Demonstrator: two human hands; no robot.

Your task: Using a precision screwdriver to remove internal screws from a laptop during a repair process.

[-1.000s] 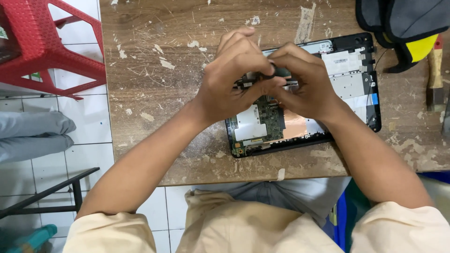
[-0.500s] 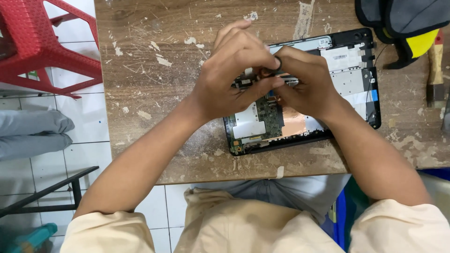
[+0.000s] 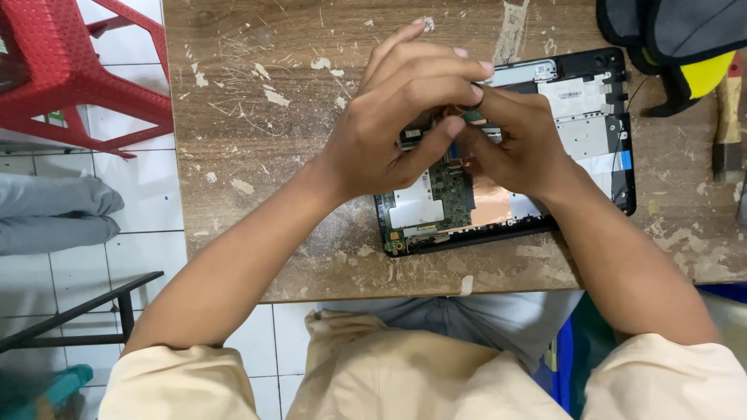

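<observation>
An opened black tablet-like device (image 3: pixel 615 167) lies on the scratched wooden table (image 3: pixel 257 163), with its green circuit board (image 3: pixel 447 190), silver shields and a copper patch exposed. Both my hands meet over its middle. My left hand (image 3: pixel 401 124) comes in from the left, thumb and forefinger pinched on a small dark part (image 3: pixel 473 99) above the board. My right hand (image 3: pixel 521 148) comes in from the right, its fingertips closed against the same part. The hands hide the device's centre and what the part connects to.
A red plastic stool (image 3: pixel 62 70) stands on the white tiled floor at the left. A dark bag (image 3: pixel 677 31) with a yellow piece (image 3: pixel 704 74) sits at the table's far right corner, beside a wooden-handled tool (image 3: pixel 727 117). A black metal frame (image 3: pixel 78 315) stands lower left.
Both hands stay pinched together over the device. My left fingers have lifted and spread slightly, and the view has shifted a little.
</observation>
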